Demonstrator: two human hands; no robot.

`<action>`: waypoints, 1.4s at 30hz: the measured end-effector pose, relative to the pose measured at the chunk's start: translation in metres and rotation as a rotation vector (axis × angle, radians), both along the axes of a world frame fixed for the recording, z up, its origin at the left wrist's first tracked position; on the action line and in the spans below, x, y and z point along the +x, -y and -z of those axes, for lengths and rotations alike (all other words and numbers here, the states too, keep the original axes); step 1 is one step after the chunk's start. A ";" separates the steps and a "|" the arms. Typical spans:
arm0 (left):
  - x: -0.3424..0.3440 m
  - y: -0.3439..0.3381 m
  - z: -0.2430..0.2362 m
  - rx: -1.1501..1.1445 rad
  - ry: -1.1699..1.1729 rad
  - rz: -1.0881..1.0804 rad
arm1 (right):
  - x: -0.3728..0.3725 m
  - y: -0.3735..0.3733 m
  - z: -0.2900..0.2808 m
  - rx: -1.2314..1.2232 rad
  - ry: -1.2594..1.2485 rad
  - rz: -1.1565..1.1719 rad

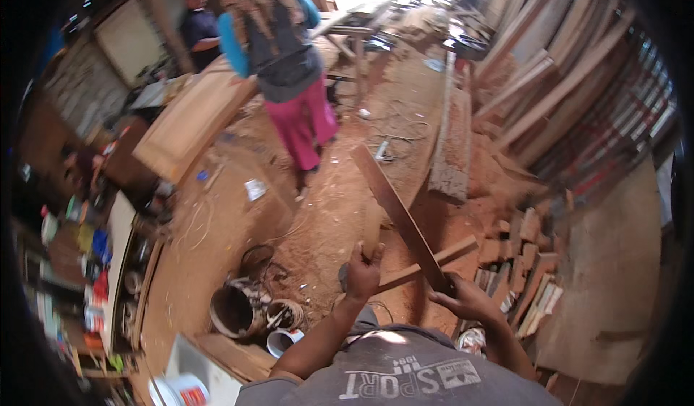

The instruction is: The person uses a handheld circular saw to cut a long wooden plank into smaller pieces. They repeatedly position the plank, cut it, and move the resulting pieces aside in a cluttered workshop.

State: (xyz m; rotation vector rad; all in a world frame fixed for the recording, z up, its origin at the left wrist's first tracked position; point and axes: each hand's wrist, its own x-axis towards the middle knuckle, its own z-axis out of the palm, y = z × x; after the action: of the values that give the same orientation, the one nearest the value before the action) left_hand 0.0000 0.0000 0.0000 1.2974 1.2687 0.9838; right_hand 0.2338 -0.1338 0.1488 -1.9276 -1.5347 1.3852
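My left hand (363,274) is closed round a short pale wooden piece (373,222), which points away from me. My right hand (463,296) grips the near end of a longer dark wooden board (394,207), tilted up to the left with its far end above the pale piece. Behind both hands a narrow batten (459,251) runs diagonally; I cannot tell what it rests on.
Two people (285,81) (201,27) stand by a wooden panel (181,131) ahead. Planks (542,81) lean at right, above a pile of offcuts (528,269). A long plank (452,139) and cables (405,124) lie on the dusty floor. Cylindrical containers (238,308) stand near me, left.
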 end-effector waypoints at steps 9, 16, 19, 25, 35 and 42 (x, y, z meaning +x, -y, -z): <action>0.064 -0.266 -0.124 0.059 0.041 0.491 | 0.002 -0.195 -0.001 0.154 -0.219 0.666; 0.085 -0.342 -0.242 0.599 0.533 0.890 | 0.014 -0.245 0.025 0.091 -0.338 1.035; 0.095 -0.390 -0.330 0.595 1.315 1.052 | 0.030 -0.319 0.027 0.192 -0.292 1.013; 0.141 -0.446 -0.372 0.395 1.796 1.061 | 0.040 -0.431 0.037 0.118 -0.389 1.072; 0.190 -0.638 -0.357 0.161 1.178 1.513 | 0.066 -0.551 0.122 0.346 0.000 1.008; 0.255 -0.782 -0.146 0.853 -0.353 0.813 | 0.109 -0.649 0.011 0.101 -0.208 1.166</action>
State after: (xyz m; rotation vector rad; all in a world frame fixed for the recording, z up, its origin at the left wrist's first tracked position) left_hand 0.2549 0.7820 0.1461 2.4633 0.3947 0.7009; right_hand 0.3430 0.5151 0.1379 -1.9454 -0.2004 0.8666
